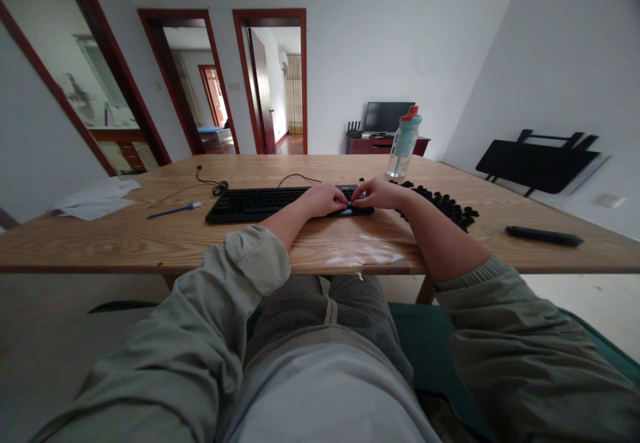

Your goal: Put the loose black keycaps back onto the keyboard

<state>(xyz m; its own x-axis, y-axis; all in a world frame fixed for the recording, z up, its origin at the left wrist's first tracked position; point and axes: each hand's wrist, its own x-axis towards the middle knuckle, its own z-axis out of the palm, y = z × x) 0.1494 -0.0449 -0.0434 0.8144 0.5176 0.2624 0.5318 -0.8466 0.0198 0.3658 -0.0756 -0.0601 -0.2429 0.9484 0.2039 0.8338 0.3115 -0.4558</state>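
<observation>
A black keyboard (250,206) lies on the wooden table, its right end under both hands. My left hand (324,200) rests over the right part of the keyboard with fingers curled together at the keys. My right hand (381,194) comes in from the other side, thumb and fingertips pinched close to the left fingertips. Something small and greyish shows between the hands, too small to name. Just beyond my right forearm lies a heap of small black pieces (445,206) that look like keycaps, partly hidden by the arm.
A blue brush (173,211) with a white tip and a coiled cable (220,188) lie left of the keyboard. White paper sheets (97,198) lie farther left. Behind the heap stands a clear bottle (404,143); a dark, long object (544,236) lies at right.
</observation>
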